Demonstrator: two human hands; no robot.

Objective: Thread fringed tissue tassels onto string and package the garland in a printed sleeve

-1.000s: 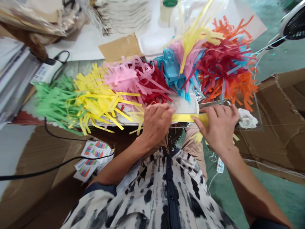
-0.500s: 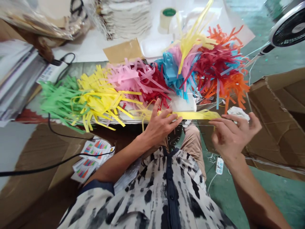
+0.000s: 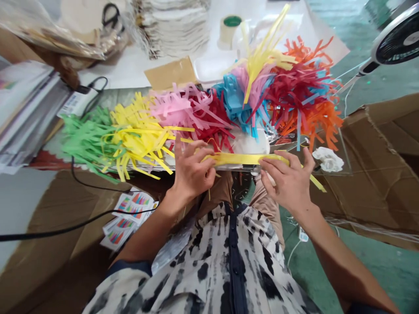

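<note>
A flat band of yellow tissue paper (image 3: pixel 238 158) stretches between my two hands along the table's front edge. My left hand (image 3: pixel 193 170) is closed on the band's left end, with one finger raised. At the other end my right hand (image 3: pixel 290 179) has its fingers curled over the band, and a loose yellow strip pokes out past it. Just beyond lie fringed paper tassels: a green tassel (image 3: pixel 88 139), a yellow tassel (image 3: pixel 140 131), a pink tassel (image 3: pixel 176 107) and a red tassel (image 3: pixel 218 115). A crumpled white tissue (image 3: pixel 327 160) sits right of my right hand.
Blue fringe (image 3: pixel 234 98), dark red fringe (image 3: pixel 291 87) and orange fringe (image 3: pixel 327 117) are heaped at the right. Behind are a tape roll (image 3: pixel 229 32) and a stack of white bundles (image 3: pixel 175 28). A fan (image 3: pixel 399 39) and a cardboard box (image 3: pixel 386 157) flank the table's right side.
My left hand has slid left along the yellow band. My right hand has moved left, inward from the band's end, so loose yellow ends now show beyond it.
</note>
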